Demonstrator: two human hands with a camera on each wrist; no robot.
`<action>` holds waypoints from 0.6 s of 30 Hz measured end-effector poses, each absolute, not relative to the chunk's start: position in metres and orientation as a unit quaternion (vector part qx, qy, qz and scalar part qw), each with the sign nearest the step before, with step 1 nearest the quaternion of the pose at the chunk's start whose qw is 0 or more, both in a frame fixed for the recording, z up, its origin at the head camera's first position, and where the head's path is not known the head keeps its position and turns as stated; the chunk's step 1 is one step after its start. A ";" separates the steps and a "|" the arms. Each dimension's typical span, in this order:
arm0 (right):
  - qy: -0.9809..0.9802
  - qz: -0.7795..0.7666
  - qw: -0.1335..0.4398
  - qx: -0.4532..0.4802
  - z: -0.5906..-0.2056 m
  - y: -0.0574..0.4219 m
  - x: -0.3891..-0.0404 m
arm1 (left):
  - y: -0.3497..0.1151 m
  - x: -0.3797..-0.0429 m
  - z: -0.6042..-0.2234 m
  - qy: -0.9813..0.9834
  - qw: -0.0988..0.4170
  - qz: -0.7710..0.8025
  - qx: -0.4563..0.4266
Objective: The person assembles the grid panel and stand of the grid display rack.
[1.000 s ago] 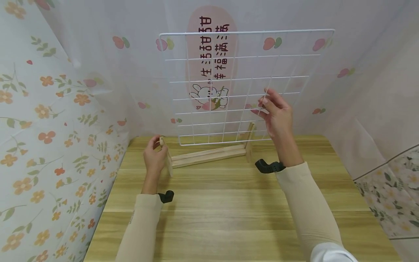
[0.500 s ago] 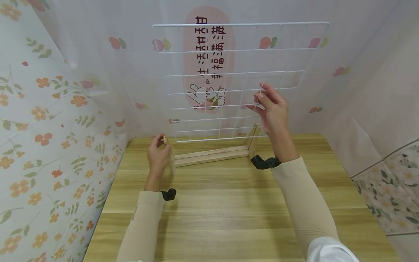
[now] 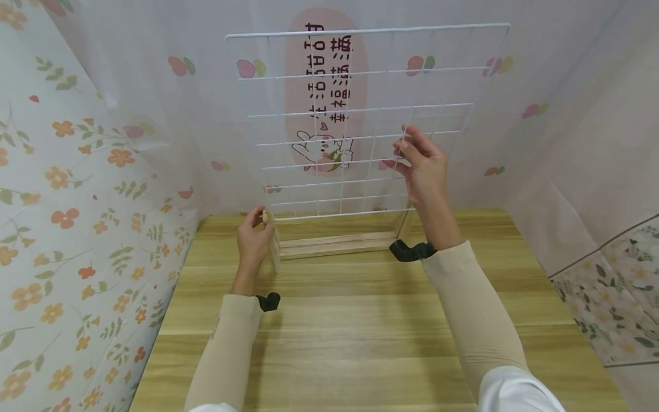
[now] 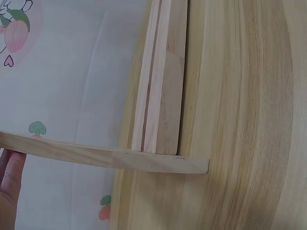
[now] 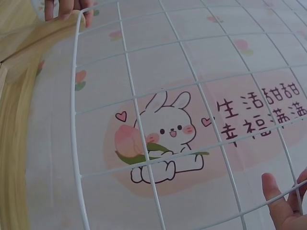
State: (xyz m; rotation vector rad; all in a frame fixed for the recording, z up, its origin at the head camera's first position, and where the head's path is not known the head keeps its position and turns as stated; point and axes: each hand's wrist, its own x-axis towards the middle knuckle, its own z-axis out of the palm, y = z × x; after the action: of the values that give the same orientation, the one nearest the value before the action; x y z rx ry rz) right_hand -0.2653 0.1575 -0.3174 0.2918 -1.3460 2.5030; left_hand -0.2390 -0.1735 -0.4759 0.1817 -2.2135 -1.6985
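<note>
In the head view my right hand (image 3: 426, 171) pinches a wire near the right side of a white wire grid panel (image 3: 368, 30), holding it raised in front of the backdrop. My left hand (image 3: 252, 243) grips the upper end of the left upright (image 3: 275, 252) of a wooden stand (image 3: 337, 244). The panel's lower left corner overlaps the top of that upright here. From the left wrist, the stand's crossbar (image 4: 170, 100) shows a long groove and meets the upright (image 4: 139, 160). The right wrist view has the grid's lower edge (image 5: 76, 143) close by the left fingers (image 5: 66, 7).
The stand rests at the back of a wood-grain table (image 3: 340, 332). Behind it hangs a white backdrop (image 3: 221, 103) with a printed rabbit, fruit and lettering. A floral curtain (image 3: 92, 240) borders the left side, and pale patterned cloth (image 3: 618, 286) the right.
The grid panel has moved left with my right hand, closing the gap between its lower left corner and the left upright. My left hand keeps its hold on the stand.
</note>
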 end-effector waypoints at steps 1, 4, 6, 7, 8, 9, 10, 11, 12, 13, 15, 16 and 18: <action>-0.467 0.867 0.143 0.100 -0.317 0.157 -0.266 | -0.173 -0.239 -0.476 -0.780 0.172 -0.599 0.063; -0.465 0.868 0.147 0.095 -0.316 0.156 -0.267 | -0.171 -0.240 -0.475 -0.776 0.173 -0.603 0.061; -0.461 0.870 0.148 0.092 -0.316 0.155 -0.268 | -0.169 -0.241 -0.475 -0.773 0.170 -0.608 0.060; -0.461 0.870 0.149 0.090 -0.316 0.155 -0.268 | -0.169 -0.241 -0.476 -0.772 0.169 -0.609 0.058; -0.459 0.871 0.149 0.089 -0.316 0.154 -0.269 | -0.168 -0.241 -0.476 -0.772 0.169 -0.610 0.057; -0.459 0.872 0.149 0.087 -0.316 0.154 -0.270 | -0.168 -0.242 -0.477 -0.772 0.168 -0.611 0.056; -0.456 0.873 0.149 0.085 -0.316 0.154 -0.270 | -0.167 -0.243 -0.478 -0.772 0.166 -0.611 0.055; -0.458 0.872 0.150 0.084 -0.317 0.154 -0.271 | -0.166 -0.243 -0.478 -0.773 0.165 -0.610 0.053; -0.459 0.872 0.151 0.083 -0.317 0.154 -0.271 | -0.166 -0.243 -0.478 -0.775 0.165 -0.608 0.053; -0.460 0.871 0.152 0.082 -0.316 0.155 -0.272 | -0.165 -0.244 -0.478 -0.775 0.165 -0.607 0.053; -0.462 0.870 0.154 0.083 -0.316 0.155 -0.273 | -0.164 -0.244 -0.479 -0.777 0.163 -0.606 0.054; -0.464 0.868 0.155 0.084 -0.315 0.155 -0.273 | -0.164 -0.244 -0.479 -0.778 0.161 -0.605 0.054; -0.467 0.866 0.156 0.088 -0.314 0.155 -0.274 | -0.164 -0.244 -0.478 -0.778 0.158 -0.605 0.056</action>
State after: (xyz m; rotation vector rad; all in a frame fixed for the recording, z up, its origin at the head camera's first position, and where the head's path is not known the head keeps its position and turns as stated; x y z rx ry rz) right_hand -0.2738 0.1548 -0.3136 0.2520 -1.3384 2.4782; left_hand -0.2445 -0.1636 -0.4783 0.1609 -2.2258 -1.7310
